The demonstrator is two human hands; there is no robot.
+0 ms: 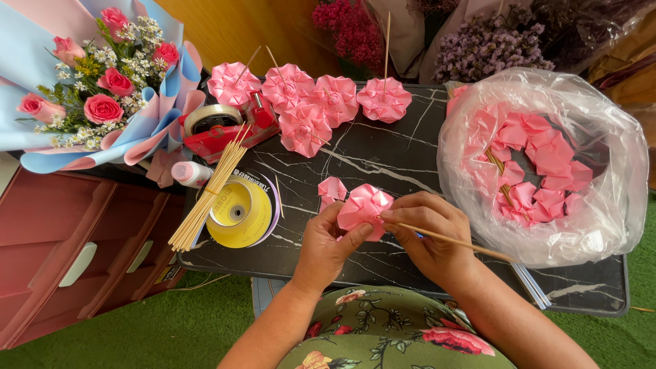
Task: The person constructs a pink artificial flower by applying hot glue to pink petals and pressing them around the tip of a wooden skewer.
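Seen from above, a person sat at a small black marble-patterned worktop [383, 157], assembling a pink folded-paper flower [363, 205] on a thin wooden stick [454, 241]. The flower sat near the middle of the near edge of the worktop, raised just above it between both hands. The left hand [326, 244] cupped the flower from below and the left, its fingers curled closed around the petals. The right hand [427, 236] pinched the stick close to the flower's right side, fingers closed on it, with the stick running away to the right over the wrist. The step in hand looked like seating the paper bloom on its stick; the next move would seem to call for a steady push along the stick while the petals were kept from crushing. Just beyond the hands lay a loose pink paper piece [331, 189]. At the far side five finished pink flowers [311, 102] lay in a cluster, some with sticks. To the left were a bundle of sticks [208, 195], a yellow ribbon spool [239, 212] and a red tape dispenser [222, 126], with a rose bouquet [102, 82] in pink and blue wrapping beyond. On the right a clear plastic bag [601, 171] held many more pink folded pieces.
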